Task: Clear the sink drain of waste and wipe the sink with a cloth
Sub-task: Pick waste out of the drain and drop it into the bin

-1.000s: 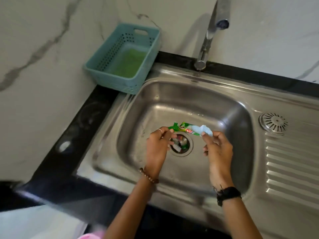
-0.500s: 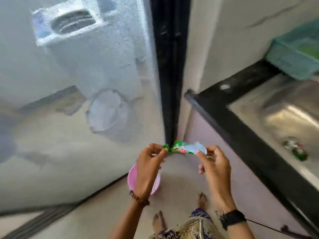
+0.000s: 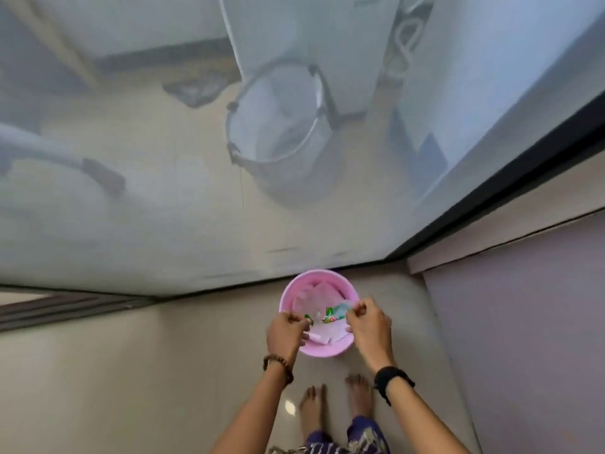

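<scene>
Both hands pinch one green wrapper (image 3: 330,314), left hand (image 3: 285,334) and right hand (image 3: 369,326) closed on opposite ends, its long axis stretched side to side directly over the pink bin (image 3: 294,286) on the floor.

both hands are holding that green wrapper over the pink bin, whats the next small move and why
Probably just let go with both hands. The left hand and right hand pinch the ends of the green wrapper, stretched right above the open mouth of the pink bin, which already holds some pale scraps. Opening both grips should drop it inside, freeing the hands for the sink.
</scene>
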Demonstrator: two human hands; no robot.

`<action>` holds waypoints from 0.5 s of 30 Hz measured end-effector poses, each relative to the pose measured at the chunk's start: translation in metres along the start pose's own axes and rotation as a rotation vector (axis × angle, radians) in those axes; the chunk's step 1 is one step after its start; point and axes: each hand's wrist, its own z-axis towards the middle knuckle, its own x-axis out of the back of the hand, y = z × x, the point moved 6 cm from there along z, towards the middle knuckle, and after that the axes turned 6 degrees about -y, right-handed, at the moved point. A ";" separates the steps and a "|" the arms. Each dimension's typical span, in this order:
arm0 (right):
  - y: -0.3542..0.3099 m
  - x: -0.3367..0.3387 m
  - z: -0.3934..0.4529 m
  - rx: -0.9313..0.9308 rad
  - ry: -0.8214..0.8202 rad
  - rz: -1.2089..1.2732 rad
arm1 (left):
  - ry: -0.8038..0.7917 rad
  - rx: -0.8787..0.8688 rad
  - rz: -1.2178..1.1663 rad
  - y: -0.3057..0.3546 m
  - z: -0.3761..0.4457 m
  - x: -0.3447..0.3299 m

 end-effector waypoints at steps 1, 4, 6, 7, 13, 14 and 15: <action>0.016 -0.018 0.021 -0.015 -0.018 -0.029 | 0.023 0.012 0.002 -0.015 0.023 -0.004; 0.059 -0.061 0.068 -0.083 -0.084 -0.044 | 0.045 0.027 0.040 -0.051 0.080 -0.016; 0.080 -0.079 0.084 -0.144 -0.120 -0.017 | -0.006 0.041 0.003 -0.064 0.102 -0.026; 0.088 -0.085 0.089 -0.166 -0.132 -0.005 | -0.016 0.051 0.009 -0.067 0.108 -0.031; 0.060 -0.064 0.055 -0.315 -0.060 0.436 | -0.064 0.167 -0.400 -0.046 0.063 -0.034; 0.045 -0.056 0.042 -0.354 -0.067 0.553 | -0.060 0.183 -0.519 -0.035 0.045 -0.031; 0.027 -0.043 0.024 -0.390 -0.085 0.672 | -0.080 0.190 -0.636 -0.020 0.021 -0.029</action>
